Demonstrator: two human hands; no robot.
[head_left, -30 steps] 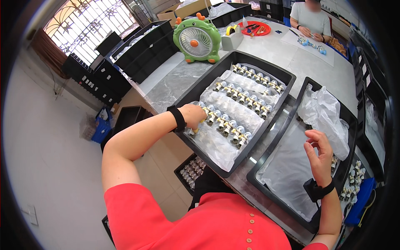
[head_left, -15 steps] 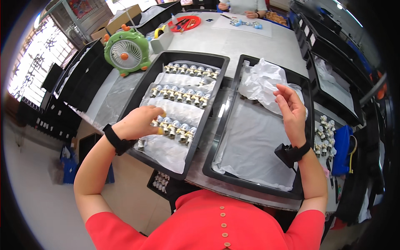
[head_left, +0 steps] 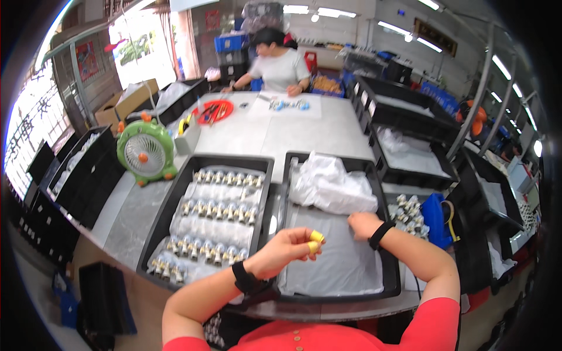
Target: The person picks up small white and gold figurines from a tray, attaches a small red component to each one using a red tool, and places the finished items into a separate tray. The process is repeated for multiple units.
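My left hand is over the near left part of the right tray, its yellow-capped thumb and index fingertip drawn together. Nothing shows between them. My right hand reaches in from the right, fingers curled at the lower edge of crumpled white tissue paper; its fingertips are hidden. The paper is bunched in the far part of the black right tray, above a flat white sheet. Beside it, the black left tray holds rows of small pale-blue-topped figurines between strips of white paper.
A green fan stands left of the trays. Loose figurines and a blue bin lie to the right. Beyond are a red round tray with tools and a seated person. Black crates line the right side.
The view has tilted up. My left hand has left the figurines for the right tray, its fingertips closing together. My right hand has come down to the paper's near edge and curled.
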